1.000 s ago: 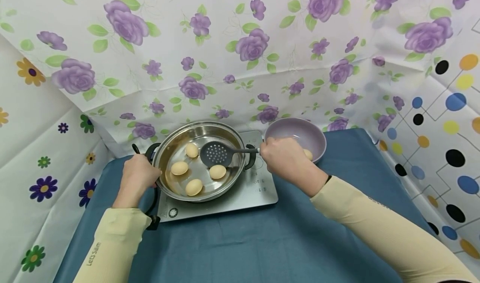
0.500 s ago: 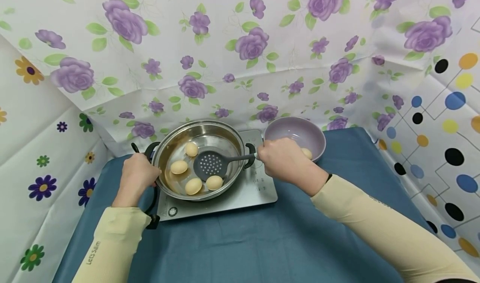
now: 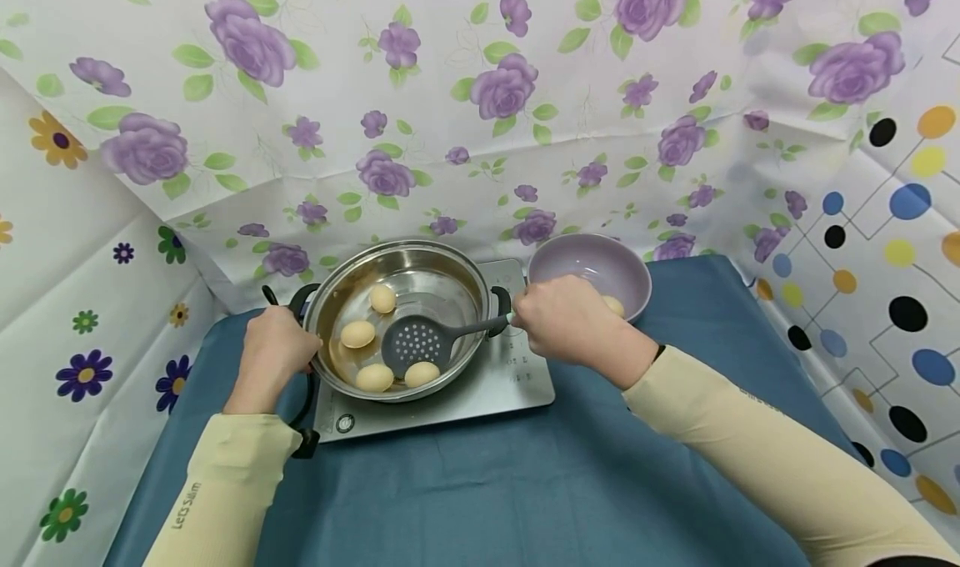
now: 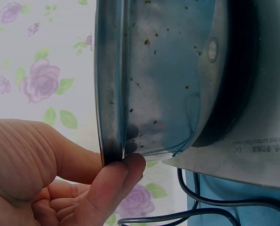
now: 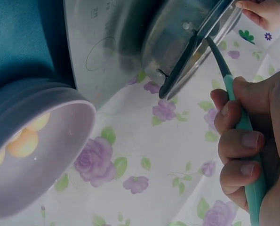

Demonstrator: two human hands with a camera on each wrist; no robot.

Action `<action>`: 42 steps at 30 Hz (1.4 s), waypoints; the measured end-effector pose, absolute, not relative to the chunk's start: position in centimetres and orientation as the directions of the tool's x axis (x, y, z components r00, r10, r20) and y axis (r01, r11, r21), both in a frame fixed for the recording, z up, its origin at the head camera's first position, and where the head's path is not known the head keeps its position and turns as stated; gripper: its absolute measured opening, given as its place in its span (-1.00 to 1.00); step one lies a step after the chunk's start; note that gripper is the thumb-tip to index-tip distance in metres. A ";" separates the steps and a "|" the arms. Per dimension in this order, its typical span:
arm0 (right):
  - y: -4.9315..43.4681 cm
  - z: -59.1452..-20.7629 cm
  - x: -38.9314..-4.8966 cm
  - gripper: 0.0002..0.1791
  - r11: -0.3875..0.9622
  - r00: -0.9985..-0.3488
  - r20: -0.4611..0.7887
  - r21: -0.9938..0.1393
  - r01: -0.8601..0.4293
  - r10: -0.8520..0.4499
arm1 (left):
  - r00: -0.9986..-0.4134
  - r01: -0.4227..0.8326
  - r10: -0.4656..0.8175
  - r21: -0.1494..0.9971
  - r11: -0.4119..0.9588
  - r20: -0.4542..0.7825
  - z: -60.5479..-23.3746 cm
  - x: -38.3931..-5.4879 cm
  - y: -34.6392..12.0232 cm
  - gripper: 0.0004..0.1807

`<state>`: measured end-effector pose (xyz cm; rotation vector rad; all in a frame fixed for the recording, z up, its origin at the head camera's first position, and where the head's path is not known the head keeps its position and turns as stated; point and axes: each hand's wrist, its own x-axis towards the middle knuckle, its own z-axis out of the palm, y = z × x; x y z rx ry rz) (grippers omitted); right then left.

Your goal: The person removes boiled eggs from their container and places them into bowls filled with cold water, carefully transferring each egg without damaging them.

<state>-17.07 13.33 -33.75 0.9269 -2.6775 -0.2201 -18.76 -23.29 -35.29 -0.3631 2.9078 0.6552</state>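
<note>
A steel pan (image 3: 450, 278) stands on a flat cooktop (image 3: 517, 388), with several pale brown eggs (image 3: 357, 334) inside. My left hand (image 3: 276, 346) pinches the pan's rim at its left side; in the left wrist view, thumb and fingers (image 4: 112, 181) meet over the edge. With curled fingers my right hand (image 3: 566, 317) grips the green handle (image 5: 244, 123) of a grey perforated skimmer (image 3: 415, 343). The skimmer's head is low in the pan, close against an egg (image 3: 422, 373) at the front wall. Another egg (image 3: 374, 378) lies just left of that one.
A purple bowl (image 3: 600, 257) sits right of the cooktop, partly behind my right hand. It contains several eggs (image 5: 23, 142). Black cords (image 4: 201, 201) run beside the cooktop on the left. Patterned sheets enclose the blue-covered table (image 3: 525, 492) at the back and sides.
The skimmer's head has moved left and toward the front of the pan. Both front eggs have shifted left. My left hand has stayed on the rim.
</note>
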 end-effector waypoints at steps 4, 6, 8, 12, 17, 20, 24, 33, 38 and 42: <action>13.3 -33.5 -17.0 -0.69 0.795 -0.774 0.186 0.189 -0.576 -0.605 | -0.960 -0.267 -0.205 0.404 0.875 -0.192 -35.3 -18.8 -23.4 -0.75; 13.2 -33.4 -16.9 -0.70 0.806 -0.792 0.154 0.161 -0.569 -0.590 | -0.959 -0.270 -0.205 0.406 0.873 -0.196 -35.3 -18.8 -23.4 -0.75; 13.2 -33.3 -17.0 -0.71 0.816 -0.808 0.118 0.133 -0.563 -0.577 | -0.958 -0.272 -0.205 0.407 0.872 -0.200 -35.3 -18.8 -23.3 -0.75; 13.3 -33.1 -17.2 -0.72 0.831 -0.830 0.042 0.056 -0.553 -0.556 | -0.958 -0.271 -0.203 0.407 0.872 -0.203 -35.2 -18.8 -23.3 -0.75; 13.5 -32.8 -17.4 -0.74 0.851 -0.850 -0.052 -0.053 -0.522 -0.525 | -0.959 -0.268 -0.200 0.409 0.872 -0.201 -35.2 -18.8 -23.2 -0.76; 13.7 -32.7 -17.6 -0.73 0.855 -0.852 -0.083 -0.100 -0.508 -0.516 | -0.959 -0.269 -0.204 0.409 0.872 -0.197 -35.3 -18.7 -23.3 -0.77; 14.0 -32.8 -17.9 -0.73 0.861 -0.858 -0.102 -0.149 -0.487 -0.503 | -0.961 -0.265 -0.203 0.411 0.873 -0.189 -35.3 -18.6 -23.3 -0.76; 14.6 -32.6 -18.3 -0.73 0.879 -0.878 -0.125 -0.202 -0.433 -0.462 | -0.962 -0.262 -0.201 0.417 0.870 -0.186 -35.3 -18.6 -23.3 -0.76; 15.1 -32.0 -18.4 -0.70 0.879 -0.886 -0.134 -0.258 -0.401 -0.444 | -0.962 -0.261 -0.201 0.415 0.871 -0.183 -35.4 -18.6 -23.3 -0.77; 15.8 -31.5 -18.7 -0.67 0.875 -0.887 -0.139 -0.287 -0.390 -0.441 | -0.962 -0.261 -0.201 0.414 0.872 -0.183 -35.4 -18.7 -23.3 -0.76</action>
